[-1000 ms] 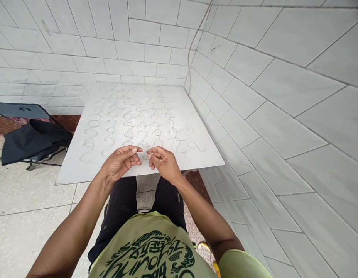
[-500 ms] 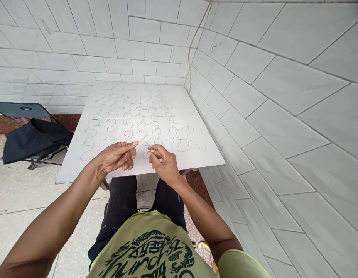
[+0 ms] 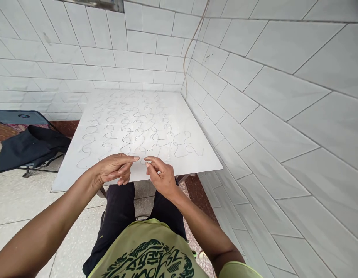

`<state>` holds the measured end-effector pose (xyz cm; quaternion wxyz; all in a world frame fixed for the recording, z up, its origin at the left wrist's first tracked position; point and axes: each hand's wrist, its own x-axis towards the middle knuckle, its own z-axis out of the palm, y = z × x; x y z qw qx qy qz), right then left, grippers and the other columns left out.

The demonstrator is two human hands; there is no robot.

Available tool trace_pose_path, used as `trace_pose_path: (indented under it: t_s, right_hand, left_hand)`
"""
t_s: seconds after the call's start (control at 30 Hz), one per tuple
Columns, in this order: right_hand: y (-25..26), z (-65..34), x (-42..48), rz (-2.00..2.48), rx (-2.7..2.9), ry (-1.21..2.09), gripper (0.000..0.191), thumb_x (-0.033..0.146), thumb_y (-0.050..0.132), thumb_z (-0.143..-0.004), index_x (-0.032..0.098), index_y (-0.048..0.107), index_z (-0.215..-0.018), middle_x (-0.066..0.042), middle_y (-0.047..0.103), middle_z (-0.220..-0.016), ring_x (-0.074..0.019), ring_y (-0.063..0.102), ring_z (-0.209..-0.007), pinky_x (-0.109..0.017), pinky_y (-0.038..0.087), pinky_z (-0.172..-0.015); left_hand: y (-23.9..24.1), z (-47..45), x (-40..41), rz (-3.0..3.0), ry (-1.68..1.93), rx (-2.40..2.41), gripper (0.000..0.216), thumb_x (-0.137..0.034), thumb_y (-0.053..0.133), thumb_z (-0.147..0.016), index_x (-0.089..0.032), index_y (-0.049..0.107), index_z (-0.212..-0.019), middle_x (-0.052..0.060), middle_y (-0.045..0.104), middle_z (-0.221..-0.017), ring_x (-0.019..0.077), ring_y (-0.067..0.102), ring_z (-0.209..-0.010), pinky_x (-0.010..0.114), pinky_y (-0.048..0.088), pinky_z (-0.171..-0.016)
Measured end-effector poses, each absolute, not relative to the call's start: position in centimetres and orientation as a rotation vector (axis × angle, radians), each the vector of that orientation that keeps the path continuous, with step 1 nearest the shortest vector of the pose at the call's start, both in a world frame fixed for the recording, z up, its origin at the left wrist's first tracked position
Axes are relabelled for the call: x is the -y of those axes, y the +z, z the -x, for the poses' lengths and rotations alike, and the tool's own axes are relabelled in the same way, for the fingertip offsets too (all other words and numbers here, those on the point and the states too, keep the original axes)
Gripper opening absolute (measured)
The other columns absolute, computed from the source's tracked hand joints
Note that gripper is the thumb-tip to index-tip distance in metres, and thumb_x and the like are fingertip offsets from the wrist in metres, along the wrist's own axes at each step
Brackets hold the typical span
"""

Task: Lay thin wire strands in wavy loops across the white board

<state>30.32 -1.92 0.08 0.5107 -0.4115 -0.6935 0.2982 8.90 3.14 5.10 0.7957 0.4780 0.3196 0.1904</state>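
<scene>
My left hand (image 3: 117,168) is over the near part of a white board (image 3: 196,164), thumb and forefinger pressed together and the other fingers loosely bent. Close beside it, my right hand (image 3: 161,175) is closed in a pinch, its fingertips pointing at the left ones across a small gap. Anything between the fingertips is too fine to make out. Many thin, dark, S-shaped curved strands (image 3: 193,150) cover the board in rough rows; whether they are loose wires or drawn lines I cannot tell.
White tiled walls (image 3: 280,108) border the board at the back and right. A thin cable (image 3: 185,58) runs down the corner. At left stands a folding chair (image 3: 22,116) with dark cloth (image 3: 31,148) on it. My legs (image 3: 119,204) are under the near edge.
Both hands have come nearer each other at the fingertips and sit slightly lower in the picture. A fine pale strand seen at my left fingers before no longer shows. The view has tilted up slightly.
</scene>
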Motion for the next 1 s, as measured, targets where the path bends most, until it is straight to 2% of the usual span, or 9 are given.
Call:
trace_pose_path:
  t_s: [0.23,0.47,0.57,0.67,0.77,1.0]
  right_hand:
    - [-0.5,-30.3,2.1,1.031,1.59,0.641,0.021,0.031,0.056,-0.102,0.021,0.07,-0.114,0.004,0.063,-0.068,-0.0113,0.057,-0.058,-0.025,0.045,-0.063]
    - [-1.1,-30.1,2.4,1.047,1.542,0.614,0.02,0.032,0.055,-0.103,0.022,0.07,-0.112,0.003,0.065,-0.071,-0.0115,0.055,-0.057,-0.025,0.045,-0.06]
    - [-1.5,-30.1,2.3,1.078,1.526,0.6,0.022,0.033,0.054,-0.103,0.022,0.07,-0.114,0.001,0.069,-0.076,-0.012,0.058,-0.058,-0.025,0.047,-0.061]
    - [-1.7,-30.2,2.1,1.118,1.541,0.545,0.024,0.034,0.053,-0.103,0.021,0.07,-0.116,0.0,0.072,-0.079,-0.0129,0.063,-0.062,-0.025,0.05,-0.064]
    - [-1.9,-30.6,2.2,1.139,1.609,0.468,0.025,0.032,0.052,-0.103,0.02,0.071,-0.115,-0.002,0.075,-0.083,-0.0136,0.067,-0.065,-0.026,0.053,-0.068]
    - [-3.2,-31.1,4.0,1.146,1.728,0.43,0.024,0.028,0.054,-0.103,0.02,0.07,-0.118,-0.003,0.076,-0.081,-0.0162,0.071,-0.067,-0.028,0.055,-0.069]
  left_hand:
    - [4.6,-9.9,-2.3,-1.09,0.43,-0.726,0.061,-0.053,0.063,-0.096,-0.021,0.053,-0.045,-0.004,0.032,-0.028,0.0195,0.058,-0.036,0.034,0.055,-0.061]
    - [3.8,-10.3,-2.1,-1.073,0.439,-0.714,0.065,-0.053,0.065,-0.094,-0.022,0.046,-0.041,-0.005,0.026,-0.026,0.0189,0.054,-0.035,0.034,0.052,-0.061]
    - [4.0,-10.3,-2.3,-1.143,0.397,-0.809,0.061,-0.057,0.062,-0.095,-0.021,0.055,-0.047,-0.002,0.038,-0.03,0.0206,0.062,-0.043,0.034,0.053,-0.066]
    - [4.6,-10.2,-2.5,-1.323,0.344,-0.879,0.058,-0.061,0.053,-0.098,-0.019,0.068,-0.061,0.003,0.057,-0.041,0.0241,0.074,-0.063,0.036,0.055,-0.082]
    - [4.9,-10.1,-2.0,-1.463,0.308,-0.905,0.059,-0.062,0.046,-0.1,-0.019,0.073,-0.07,0.003,0.061,-0.044,0.0246,0.076,-0.071,0.039,0.052,-0.096]
    - [3.3,-10.6,0.8,-1.475,0.512,-0.889,0.048,-0.059,0.05,-0.1,-0.02,0.074,-0.084,0.004,0.072,-0.06,0.0206,0.071,-0.066,0.032,0.052,-0.079]
